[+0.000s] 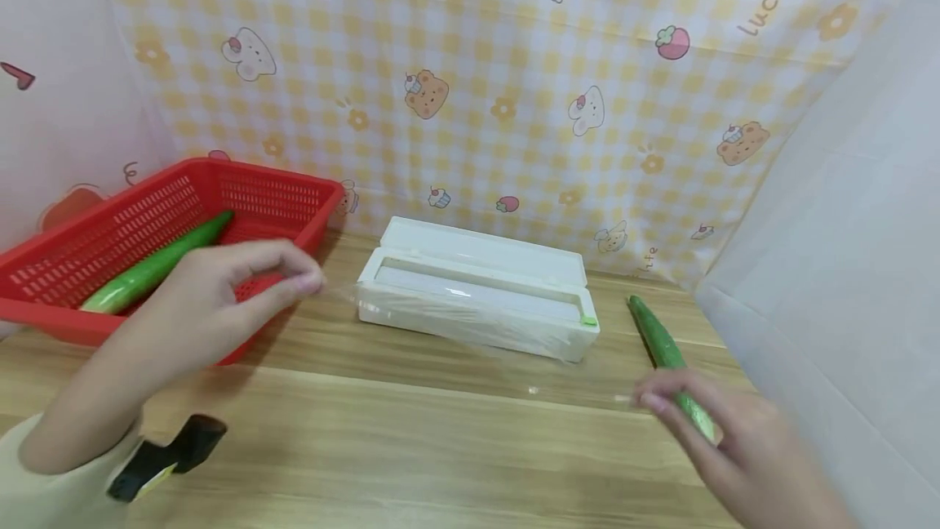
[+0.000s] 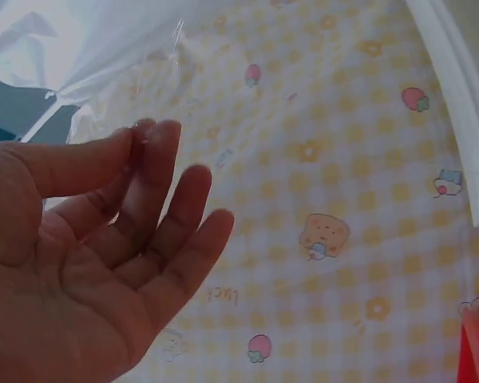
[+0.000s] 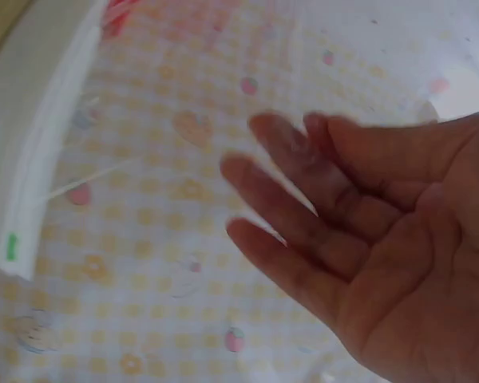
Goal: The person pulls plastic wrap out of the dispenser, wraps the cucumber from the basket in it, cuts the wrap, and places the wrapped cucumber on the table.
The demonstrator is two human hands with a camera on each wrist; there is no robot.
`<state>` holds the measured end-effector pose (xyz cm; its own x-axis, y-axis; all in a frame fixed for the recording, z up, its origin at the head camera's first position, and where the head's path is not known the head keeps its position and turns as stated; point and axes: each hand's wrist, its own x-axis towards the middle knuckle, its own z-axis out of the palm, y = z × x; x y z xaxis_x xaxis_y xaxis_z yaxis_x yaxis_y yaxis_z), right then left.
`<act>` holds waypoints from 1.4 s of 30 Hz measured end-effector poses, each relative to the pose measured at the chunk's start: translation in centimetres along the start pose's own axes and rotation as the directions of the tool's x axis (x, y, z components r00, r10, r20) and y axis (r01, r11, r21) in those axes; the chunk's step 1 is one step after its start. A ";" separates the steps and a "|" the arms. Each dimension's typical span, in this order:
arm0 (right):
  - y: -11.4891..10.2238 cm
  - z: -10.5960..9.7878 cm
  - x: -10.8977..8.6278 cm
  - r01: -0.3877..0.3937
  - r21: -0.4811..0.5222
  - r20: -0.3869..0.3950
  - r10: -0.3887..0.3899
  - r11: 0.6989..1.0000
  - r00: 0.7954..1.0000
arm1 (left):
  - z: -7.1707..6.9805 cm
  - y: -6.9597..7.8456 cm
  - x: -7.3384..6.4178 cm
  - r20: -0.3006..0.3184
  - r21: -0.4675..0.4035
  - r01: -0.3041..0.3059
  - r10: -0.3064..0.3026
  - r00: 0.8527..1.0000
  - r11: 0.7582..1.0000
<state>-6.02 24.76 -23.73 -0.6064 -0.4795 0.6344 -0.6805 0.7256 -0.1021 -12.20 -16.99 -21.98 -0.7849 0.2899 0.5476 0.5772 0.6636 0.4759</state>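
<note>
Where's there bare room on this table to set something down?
Widest is the front of the table, between the left sleeve and the right hand. A narrow strip runs between the white box and the cucumber. Crowded: left, around the red basket and left hand, and before the box, where plastic wrap stretches between both hands.

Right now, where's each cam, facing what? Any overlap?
Head: worn on the head, facing forward-down; left hand, right hand, white box show.
Left wrist: on that wrist, facing the left hand's palm, checked cloth behind.
Right wrist: on that wrist, facing the right hand's palm, cloth behind.
Head and right wrist share the white box.
</note>
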 end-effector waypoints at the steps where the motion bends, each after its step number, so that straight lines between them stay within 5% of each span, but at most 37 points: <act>1: 0.2 0.4 -0.5 0.023 0.045 0.033 -0.025 0.999 0.999 | 0.1 -0.5 -0.5 0.036 -0.009 -0.051 0.052 0.998 0.999; 3: 0.6 1.5 -1.4 0.060 0.149 0.098 -0.075 0.987 0.992 | 0.5 -1.6 -1.5 0.132 -0.066 -0.139 0.147 0.980 0.988; 5: 1.1 2.7 -2.3 0.076 0.245 0.168 -0.120 0.966 0.978 | 1.2 -2.8 -2.5 0.237 -0.143 -0.187 0.217 0.947 0.972; 10: 2.2 5.5 -3.8 0.084 0.338 0.342 -0.205 0.938 0.917 | 4.0 -5.5 -4.9 0.443 -0.256 -0.181 0.282 0.851 0.949; 13: 2.7 6.9 -4.4 0.104 0.366 0.393 -0.255 0.925 0.883 | 5.8 -6.2 -5.8 0.514 -0.250 -0.172 0.281 0.810 0.953; 16: 2.9 8.0 -4.7 0.083 0.385 0.441 -0.262 0.919 0.859 | 7.1 -6.3 -6.4 0.544 -0.208 -0.198 0.281 0.790 0.958; 20: 2.7 8.9 -4.8 0.008 0.372 0.515 -0.214 0.928 0.830 | 7.9 -6.0 -6.6 0.578 -0.124 -0.195 0.231 0.782 0.973; 27: 2.3 9.3 -4.5 -0.181 0.332 0.671 -0.097 0.926 0.735 | 8.0 -5.4 -6.6 0.649 -0.048 -0.119 0.121 0.751 0.992; 33: 2.8 8.8 -4.1 -0.244 0.303 0.691 -0.037 0.921 0.722 | 7.3 -5.3 -6.4 0.693 -0.030 -0.103 0.094 0.714 0.994; 37: 3.4 7.7 -2.9 -0.408 0.147 0.666 0.215 0.901 0.714 | 7.2 -5.8 -5.2 0.690 -0.017 -0.030 0.033 0.723 0.999; 39: 3.9 7.4 -1.9 -0.484 0.066 0.597 0.354 0.872 0.720 | 7.3 -6.1 -4.1 0.645 -0.009 0.028 -0.015 0.764 1.000; 42: 5.0 7.5 -0.2 -0.571 -0.003 0.503 0.495 0.821 0.709 | 7.8 -6.6 -2.3 0.521 0.028 0.055 -0.061 0.851 0.998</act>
<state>-12.39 24.81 -30.08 -0.9734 -0.2287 0.0140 -0.2109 0.8707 -0.4442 -15.93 -16.65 -31.72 -0.8212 0.5653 0.0785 0.5266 0.6975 0.4860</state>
